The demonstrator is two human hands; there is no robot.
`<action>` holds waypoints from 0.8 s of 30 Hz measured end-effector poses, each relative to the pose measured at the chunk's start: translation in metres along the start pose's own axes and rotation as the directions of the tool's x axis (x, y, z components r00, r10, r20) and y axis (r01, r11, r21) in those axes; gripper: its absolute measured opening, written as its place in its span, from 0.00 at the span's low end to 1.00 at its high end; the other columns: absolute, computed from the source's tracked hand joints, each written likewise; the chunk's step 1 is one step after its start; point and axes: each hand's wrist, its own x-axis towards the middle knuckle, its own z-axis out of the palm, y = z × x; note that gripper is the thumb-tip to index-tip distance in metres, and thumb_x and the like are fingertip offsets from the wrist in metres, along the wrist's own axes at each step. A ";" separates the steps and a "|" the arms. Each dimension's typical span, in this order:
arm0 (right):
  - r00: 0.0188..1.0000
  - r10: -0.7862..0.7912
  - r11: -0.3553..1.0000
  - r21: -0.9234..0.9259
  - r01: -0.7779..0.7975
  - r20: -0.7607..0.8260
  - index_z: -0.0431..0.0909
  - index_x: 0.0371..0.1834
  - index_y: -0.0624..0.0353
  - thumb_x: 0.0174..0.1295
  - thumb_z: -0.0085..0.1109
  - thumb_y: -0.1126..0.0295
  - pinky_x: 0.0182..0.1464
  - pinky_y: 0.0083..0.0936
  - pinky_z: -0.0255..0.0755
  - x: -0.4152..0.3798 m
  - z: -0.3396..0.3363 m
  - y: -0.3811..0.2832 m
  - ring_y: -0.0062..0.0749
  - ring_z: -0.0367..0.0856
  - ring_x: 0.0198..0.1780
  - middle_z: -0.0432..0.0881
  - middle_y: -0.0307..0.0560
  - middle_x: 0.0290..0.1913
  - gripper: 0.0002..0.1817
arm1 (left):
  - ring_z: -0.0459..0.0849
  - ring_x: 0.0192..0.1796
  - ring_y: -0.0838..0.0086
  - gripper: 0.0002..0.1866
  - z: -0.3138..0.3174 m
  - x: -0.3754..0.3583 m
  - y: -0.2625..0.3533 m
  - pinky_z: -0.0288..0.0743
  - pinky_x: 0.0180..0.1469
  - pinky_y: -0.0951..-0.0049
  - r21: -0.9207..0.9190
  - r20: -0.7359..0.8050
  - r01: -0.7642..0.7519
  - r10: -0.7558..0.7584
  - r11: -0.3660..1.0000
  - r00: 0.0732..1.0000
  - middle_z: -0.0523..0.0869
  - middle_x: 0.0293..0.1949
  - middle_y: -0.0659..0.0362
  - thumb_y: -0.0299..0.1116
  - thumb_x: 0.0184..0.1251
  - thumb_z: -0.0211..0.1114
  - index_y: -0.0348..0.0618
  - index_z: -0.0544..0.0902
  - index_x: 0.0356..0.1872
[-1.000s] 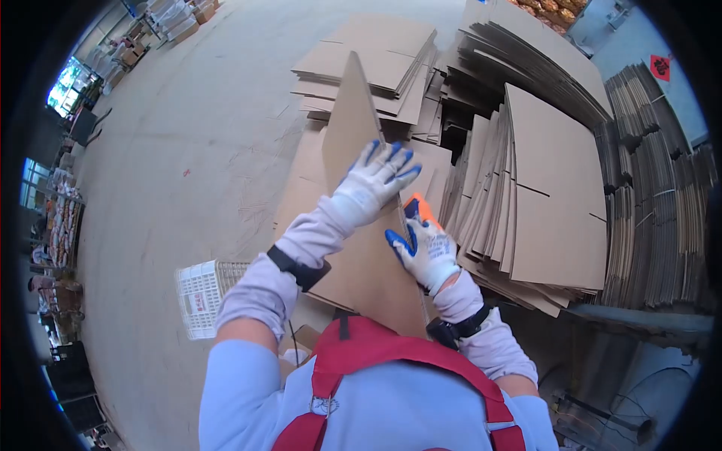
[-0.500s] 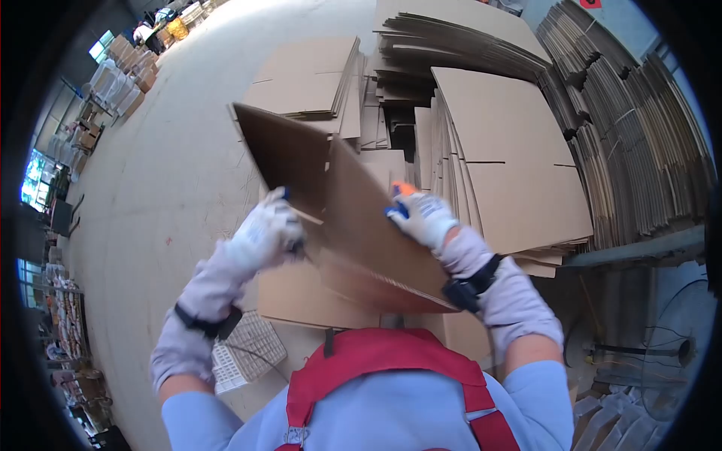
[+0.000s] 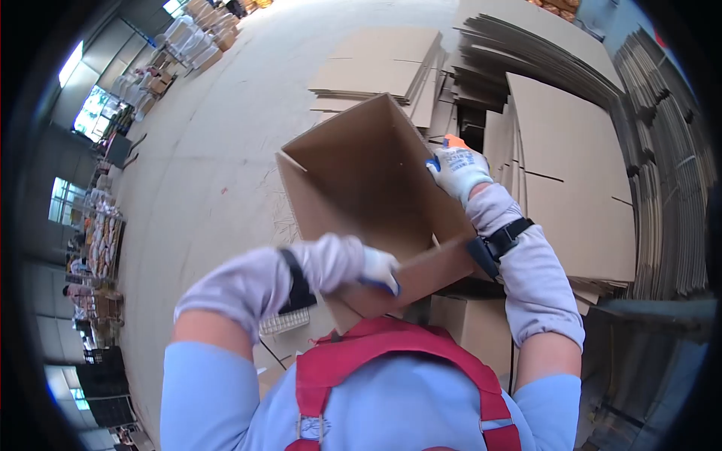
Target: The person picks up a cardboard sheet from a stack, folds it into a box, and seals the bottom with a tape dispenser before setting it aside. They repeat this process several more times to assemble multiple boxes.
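Note:
An opened cardboard box (image 3: 361,173) tilts in front of my chest, its hollow inside facing up. My right hand (image 3: 460,169), in a white glove with blue fingertips, closes on the box's right side. A small orange thing shows at its fingers, too little of it to name. Across the near side reaches my left hand (image 3: 381,270), also gloved and slightly blurred. It grips the near panel (image 3: 421,278) of the box, with some fingers hidden.
Flat cardboard sheets are stacked ahead (image 3: 376,64) and to the right (image 3: 575,173). More folded cardboard stands along the right wall (image 3: 669,165). A white plastic crate (image 3: 286,322) sits low at left. Far left, goods line the wall beyond the concrete floor (image 3: 203,150).
The cardboard has spread from a folded shape into a hollow box. My left hand has moved right and down, from the left side to the near panel. The view has shifted left.

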 end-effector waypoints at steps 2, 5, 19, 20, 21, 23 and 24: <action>0.995 -0.009 0.999 -0.048 0.004 -0.099 0.83 0.48 0.51 0.65 0.50 0.52 0.48 0.46 0.75 0.006 0.011 -0.007 0.45 0.81 0.53 0.82 0.50 0.50 0.19 | 0.87 0.41 0.68 0.26 -0.021 0.001 -0.038 0.80 0.40 0.67 -0.306 0.076 0.196 -0.181 0.931 0.980 0.88 0.37 0.54 0.47 0.57 0.71 0.38 0.83 0.49; 0.998 0.045 0.999 -0.017 -0.045 -0.033 0.83 0.48 0.49 0.65 0.49 0.52 0.45 0.47 0.76 0.005 0.002 -0.020 0.44 0.84 0.48 0.85 0.51 0.46 0.19 | 0.86 0.45 0.63 0.26 -0.048 0.035 -0.026 0.80 0.44 0.66 0.246 -0.024 0.359 -0.365 0.900 0.931 0.88 0.41 0.55 0.54 0.55 0.71 0.44 0.85 0.47; 0.982 0.039 0.999 -0.018 -0.043 -0.183 0.82 0.42 0.57 0.64 0.50 0.52 0.43 0.43 0.76 0.020 0.039 -0.014 0.47 0.84 0.40 0.85 0.53 0.38 0.20 | 0.85 0.36 0.52 0.12 -0.156 -0.058 -0.108 0.78 0.42 0.56 0.438 -0.753 -0.014 0.376 0.899 0.540 0.87 0.32 0.49 0.43 0.55 0.67 0.48 0.86 0.34; 0.922 -0.045 0.996 0.051 0.070 -0.386 0.82 0.34 0.58 0.62 0.54 0.57 0.35 0.45 0.75 0.017 0.037 -0.029 0.51 0.82 0.34 0.83 0.56 0.32 0.15 | 0.85 0.39 0.54 0.13 -0.135 -0.050 -0.113 0.79 0.44 0.57 0.451 -0.654 0.133 0.226 0.882 0.722 0.86 0.32 0.50 0.46 0.53 0.68 0.50 0.86 0.33; 0.989 -0.092 0.979 -0.191 0.068 -0.119 0.82 0.34 0.61 0.60 0.53 0.61 0.25 0.47 0.71 0.023 0.039 -0.047 0.45 0.83 0.28 0.83 0.56 0.30 0.14 | 0.83 0.48 0.54 0.20 -0.128 -0.001 -0.167 0.77 0.52 0.59 0.694 -0.473 0.177 0.256 0.698 0.843 0.85 0.42 0.49 0.52 0.52 0.69 0.52 0.86 0.42; 0.927 -0.130 0.846 -0.528 -0.082 -0.353 0.83 0.35 0.66 0.51 0.54 0.64 0.20 0.50 0.66 0.006 0.054 -0.098 0.41 0.79 0.26 0.83 0.57 0.32 0.16 | 0.75 0.61 0.51 0.34 -0.126 -0.042 -0.128 0.69 0.63 0.57 0.624 -0.379 0.238 0.021 0.744 0.925 0.73 0.63 0.49 0.58 0.53 0.67 0.54 0.77 0.61; 0.895 -0.274 0.754 -0.656 -0.027 -0.353 0.82 0.38 0.65 0.56 0.54 0.61 0.25 0.50 0.68 0.002 0.069 -0.110 0.45 0.79 0.30 0.81 0.59 0.36 0.17 | 0.75 0.62 0.51 0.31 -0.139 -0.057 -0.132 0.69 0.63 0.56 0.483 -0.412 0.157 0.065 0.861 0.909 0.74 0.63 0.48 0.55 0.55 0.67 0.54 0.78 0.60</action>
